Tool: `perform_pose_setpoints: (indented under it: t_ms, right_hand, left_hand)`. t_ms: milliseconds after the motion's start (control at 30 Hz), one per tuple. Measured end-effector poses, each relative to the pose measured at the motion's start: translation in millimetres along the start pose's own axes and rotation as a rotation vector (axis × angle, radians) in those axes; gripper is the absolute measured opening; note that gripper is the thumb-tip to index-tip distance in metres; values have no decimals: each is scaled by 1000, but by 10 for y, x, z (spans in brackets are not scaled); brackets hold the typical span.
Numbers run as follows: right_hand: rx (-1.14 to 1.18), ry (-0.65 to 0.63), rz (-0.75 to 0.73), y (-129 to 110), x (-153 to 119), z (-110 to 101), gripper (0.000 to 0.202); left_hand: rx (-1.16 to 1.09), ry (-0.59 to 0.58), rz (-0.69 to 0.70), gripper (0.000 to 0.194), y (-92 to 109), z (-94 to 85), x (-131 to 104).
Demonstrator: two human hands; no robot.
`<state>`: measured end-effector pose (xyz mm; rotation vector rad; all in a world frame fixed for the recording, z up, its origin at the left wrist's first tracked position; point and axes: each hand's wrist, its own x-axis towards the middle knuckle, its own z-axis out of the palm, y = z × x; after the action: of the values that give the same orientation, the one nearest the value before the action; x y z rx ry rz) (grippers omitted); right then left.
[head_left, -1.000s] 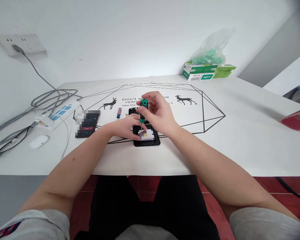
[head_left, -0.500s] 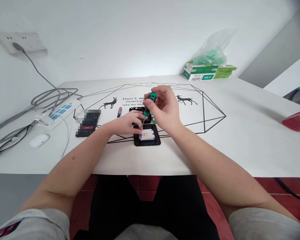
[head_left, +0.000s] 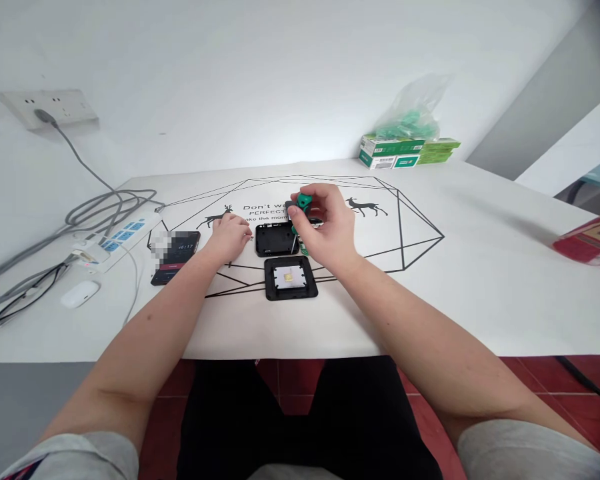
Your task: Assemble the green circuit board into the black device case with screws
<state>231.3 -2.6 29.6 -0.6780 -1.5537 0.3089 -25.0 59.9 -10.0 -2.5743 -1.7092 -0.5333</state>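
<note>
One green screwdriver: centre of the clock face, 12 at the wall; handle in the right hand, shaft pointing down by the right end of the black case, contact unclear.
Right hand: thumb and fingers closed around the green handle.
Black case: 8 o'clock, open side up.
Square black frame: 6 o'clock, flat, just nearer than the case; it bears a white panel with a gold-coloured square.
Left hand: 8 o'clock, fingers bent low over the tabletop; whether they grip anything cannot be told.
Table lettering: 10 o'clock; "Don't wa", "PERFECT" and "ake the mom" legible, the rest covered.
Phone: 8 o'clock; digits ending in "17", part of the screen pixelated.
Green-and-white boxes: 2 o'clock, beneath a clear bag; barcode visible, brand too small to read.
Table edge: 6 o'clock, a bare strip before the frame.
Open room: 3 o'clock, bare white tabletop reaching toward a red packet.
</note>
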Motion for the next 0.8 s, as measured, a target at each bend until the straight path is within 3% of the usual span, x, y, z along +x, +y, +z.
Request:
perform_pose_setpoints:
  t_ms: [267, 367, 467, 533, 633, 800]
  right_hand:
    - [-11, 18, 17, -17, 29, -9, 28]
    - [-47, 14, 40, -8, 40, -9, 27]
    - [-105, 6, 35, 8, 38, -11, 24]
    - [-144, 9, 5, 18, 29, -13, 20]
    - [-188, 2, -37, 17, 9, -15, 18]
    - [-186, -27, -70, -11, -28, -17, 17]
  left_hand:
    - [-96, 65, -42, 32, 50, -75, -22]
    - [-196, 89, 124, 28, 221, -152, -74]
    - [-299, -50, 373, 25, 456, -192, -173]
    - [-312, -178, 440, 29, 599, -199, -241]
    - [-260, -275, 466, 36, 735, -199, -306]
    - [-193, -290, 438, 37, 815, -230, -338]
